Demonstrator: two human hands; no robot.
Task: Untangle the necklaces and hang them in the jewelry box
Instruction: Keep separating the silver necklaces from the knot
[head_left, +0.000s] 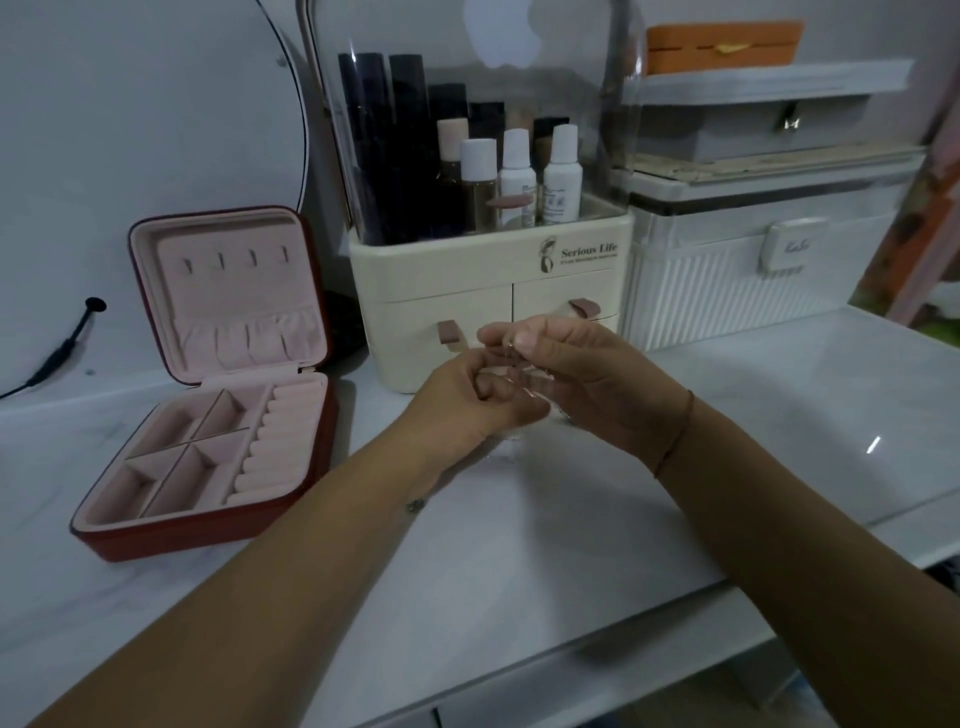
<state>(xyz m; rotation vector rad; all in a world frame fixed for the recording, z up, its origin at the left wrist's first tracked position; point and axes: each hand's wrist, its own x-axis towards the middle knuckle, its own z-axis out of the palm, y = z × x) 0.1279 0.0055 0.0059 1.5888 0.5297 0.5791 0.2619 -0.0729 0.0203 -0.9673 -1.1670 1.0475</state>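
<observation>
Necklaces (512, 347): fine chain strands, faint and blurred, held up between both hands just above the tabletop (571, 519), in front of the cosmetics organiser; the number of strands cannot be told.

Right hand (587, 384): thumb and forefinger closed in a narrow pinch on the upper end of the chain, the other fingers curled. A thin thread bracelet (678, 436) sits on the wrist.

Left hand (462, 402): just below and touching the right, fingers (488, 387) curled inward around the lower strands.

Jewelry box (208, 535): dark red with pink lining, open, well left of the hands. The lid stands upright and bears a row of four hooks (252, 258) above a gathered pocket. The base has square compartments and a ring-roll column.

Cosmetics organiser (467, 275): cream, marked "Serious Life", with two drawers and a clear hood over the bottles (514, 176), right behind the hands.

White ribbed case (727, 280): right of the organiser, with an orange box (722, 47) stacked higher.

Round mirror (130, 130): behind the jewelry box, with a black cable (62, 348) beside it.
</observation>
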